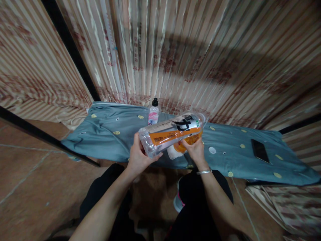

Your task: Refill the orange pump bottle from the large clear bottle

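A large clear plastic bottle (173, 134) with an orange, white and black label is held tilted above the cloth, its base toward the left. My left hand (140, 155) is closed around the base end, thumb along the underside. My right hand (197, 152), with a silver bracelet at the wrist, is closed on an orange see-through container (187, 144) just below the bottle; most of its fingers are hidden. A crumpled white piece (175, 153) shows beneath the container. Behind the bottle stands a small clear bottle (153, 112) with a black cap and pink label.
A blue-grey patterned cloth (112, 144) covers the narrow surface in front of me. A dark phone (260, 150) lies on its right part. Striped curtains (175, 53) hang behind. Black frame bars (70, 50) slant down at the left. My knees are under the front edge.
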Demonstrator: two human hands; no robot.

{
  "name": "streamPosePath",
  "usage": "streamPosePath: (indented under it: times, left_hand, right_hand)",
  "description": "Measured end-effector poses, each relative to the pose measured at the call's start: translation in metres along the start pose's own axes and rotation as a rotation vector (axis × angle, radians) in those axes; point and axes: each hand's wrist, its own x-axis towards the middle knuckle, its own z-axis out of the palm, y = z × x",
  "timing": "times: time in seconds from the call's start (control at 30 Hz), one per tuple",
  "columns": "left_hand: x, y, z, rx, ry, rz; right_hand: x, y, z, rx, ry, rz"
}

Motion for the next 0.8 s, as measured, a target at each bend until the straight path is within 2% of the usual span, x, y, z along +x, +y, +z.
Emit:
streamPosePath:
  times: [0.27, 0.53, 0.8]
  left_hand:
    - [0.0007, -0.0013, -0.0005, 0.057, -0.008, 0.029]
    - [0.0, -0.0058, -0.0015, 0.129, -0.018, 0.059]
    - [0.0007, -0.0009, 0.0003, 0.075, 0.005, 0.053]
  right_hand:
    - [-0.0021, 0.0, 0.0009, 0.009, 0.036, -0.023]
    - [-0.0002, 0.0011, -0.0002, 0.007, -0.003, -0.008]
    - [-0.0019, -0.0027, -0.0006, 0.02, -0.001, 0.012]
